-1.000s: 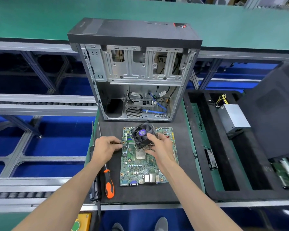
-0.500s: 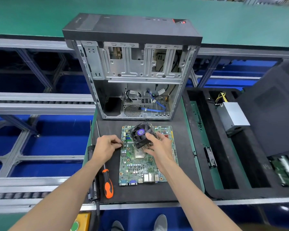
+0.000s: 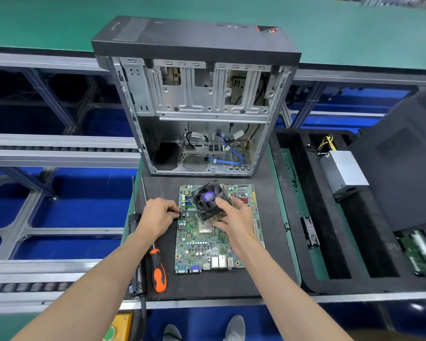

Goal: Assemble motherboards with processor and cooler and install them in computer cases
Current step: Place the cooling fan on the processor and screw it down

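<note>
**Seating the cooler over the processor**

Holding the cooler point(image 3: 210, 200) tilted above the motherboard point(image 3: 215, 244) on the black mat point(image 3: 268, 279), my right hand point(image 3: 234, 216) grips its side. My left hand point(image 3: 158, 215) pinches what looks like the fan plug at the board's left edge. The processor point(image 3: 205, 226) lies exposed. Next I judge: level it, lower squarely.

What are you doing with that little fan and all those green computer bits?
A person is building a computer. The right hand holds a black cooler fan with metal fins, tilted above the silver processor on the green motherboard. The left hand pinches the fan's small plug at the board's edge. The open grey computer case stands behind, waiting. An orange-handled screwdriver lies beside the board, on the black mat.
</note>
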`<state>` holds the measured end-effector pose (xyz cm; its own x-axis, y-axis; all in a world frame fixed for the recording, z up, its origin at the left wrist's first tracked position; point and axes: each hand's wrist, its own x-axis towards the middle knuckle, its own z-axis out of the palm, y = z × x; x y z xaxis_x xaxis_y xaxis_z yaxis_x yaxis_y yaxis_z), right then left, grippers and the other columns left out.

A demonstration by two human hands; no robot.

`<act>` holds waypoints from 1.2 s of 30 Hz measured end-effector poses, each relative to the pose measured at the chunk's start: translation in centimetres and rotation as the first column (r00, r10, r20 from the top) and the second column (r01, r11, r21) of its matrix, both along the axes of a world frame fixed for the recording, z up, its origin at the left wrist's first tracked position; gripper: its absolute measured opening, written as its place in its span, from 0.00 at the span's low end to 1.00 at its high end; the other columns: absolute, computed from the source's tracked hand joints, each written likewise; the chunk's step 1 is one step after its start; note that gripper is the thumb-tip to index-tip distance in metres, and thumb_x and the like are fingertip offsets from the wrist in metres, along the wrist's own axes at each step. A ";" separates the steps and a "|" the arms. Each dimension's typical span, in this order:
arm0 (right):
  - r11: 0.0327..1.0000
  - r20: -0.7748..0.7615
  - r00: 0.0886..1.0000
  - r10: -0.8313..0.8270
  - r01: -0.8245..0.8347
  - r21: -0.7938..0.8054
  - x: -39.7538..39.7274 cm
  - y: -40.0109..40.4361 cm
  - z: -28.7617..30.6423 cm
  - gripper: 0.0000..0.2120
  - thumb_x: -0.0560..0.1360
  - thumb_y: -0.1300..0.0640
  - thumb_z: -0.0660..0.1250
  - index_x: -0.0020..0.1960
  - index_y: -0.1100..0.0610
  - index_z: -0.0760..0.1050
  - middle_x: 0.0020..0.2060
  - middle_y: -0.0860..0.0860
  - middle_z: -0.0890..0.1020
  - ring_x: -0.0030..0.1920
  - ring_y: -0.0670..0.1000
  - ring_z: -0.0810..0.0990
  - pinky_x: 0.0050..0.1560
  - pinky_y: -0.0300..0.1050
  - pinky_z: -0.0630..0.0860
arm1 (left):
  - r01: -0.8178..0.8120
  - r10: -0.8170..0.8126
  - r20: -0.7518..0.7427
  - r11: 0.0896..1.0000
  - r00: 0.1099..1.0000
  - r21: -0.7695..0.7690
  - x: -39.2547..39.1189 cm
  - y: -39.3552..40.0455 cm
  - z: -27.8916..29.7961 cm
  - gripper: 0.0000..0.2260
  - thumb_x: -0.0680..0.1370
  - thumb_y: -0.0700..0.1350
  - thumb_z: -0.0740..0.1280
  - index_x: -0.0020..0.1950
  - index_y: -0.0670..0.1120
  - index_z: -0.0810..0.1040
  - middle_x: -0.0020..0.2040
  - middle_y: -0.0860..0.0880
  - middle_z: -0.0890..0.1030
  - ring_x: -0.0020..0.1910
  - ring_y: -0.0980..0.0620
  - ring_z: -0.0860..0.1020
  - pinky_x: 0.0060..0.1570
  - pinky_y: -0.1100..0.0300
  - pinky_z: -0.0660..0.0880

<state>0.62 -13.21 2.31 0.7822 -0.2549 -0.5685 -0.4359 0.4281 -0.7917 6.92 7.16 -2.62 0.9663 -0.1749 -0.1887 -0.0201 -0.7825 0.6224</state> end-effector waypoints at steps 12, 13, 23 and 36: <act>0.976 -0.083 0.994 -0.065 0.080 0.205 -3.0 1.1 -1.6 0.23 0.76 0.69 0.69 0.69 0.61 0.70 0.57 0.64 0.82 0.51 0.64 0.86 0.47 0.60 0.84 | 0.063 -0.068 0.036 0.990 0.997 0.123 0.2 -0.1 0.5 0.07 0.73 0.36 0.74 0.46 0.46 0.88 0.46 0.49 0.86 0.50 0.45 0.81 0.52 0.54 0.76; 0.971 -0.090 0.993 -0.075 0.093 0.219 -3.2 1.3 -1.7 0.24 0.76 0.69 0.68 0.70 0.60 0.70 0.57 0.63 0.83 0.52 0.64 0.85 0.50 0.61 0.83 | 0.041 -0.044 0.054 0.997 0.998 0.060 -0.1 0.0 0.6 0.09 0.73 0.34 0.74 0.48 0.46 0.88 0.48 0.50 0.86 0.50 0.48 0.82 0.54 0.55 0.77; 0.928 -0.138 0.971 -0.194 0.227 0.296 -3.8 2.7 -2.5 0.24 0.76 0.70 0.65 0.70 0.56 0.68 0.54 0.65 0.83 0.52 0.65 0.85 0.52 0.62 0.82 | 0.411 -0.417 -0.013 0.900 0.909 -0.148 -1.8 -0.8 3.4 0.36 0.71 0.50 0.75 0.75 0.57 0.64 0.71 0.57 0.68 0.69 0.58 0.66 0.70 0.57 0.63; 0.980 -0.178 0.968 0.175 -0.190 -0.068 -3.5 -2.2 -1.8 0.08 0.82 0.50 0.64 0.59 0.51 0.73 0.48 0.64 0.84 0.43 0.62 0.87 0.49 0.59 0.84 | 0.439 -0.441 0.040 0.898 0.897 0.040 -1.0 -2.6 2.4 0.46 0.59 0.59 0.81 0.73 0.53 0.66 0.66 0.56 0.75 0.62 0.55 0.75 0.62 0.57 0.73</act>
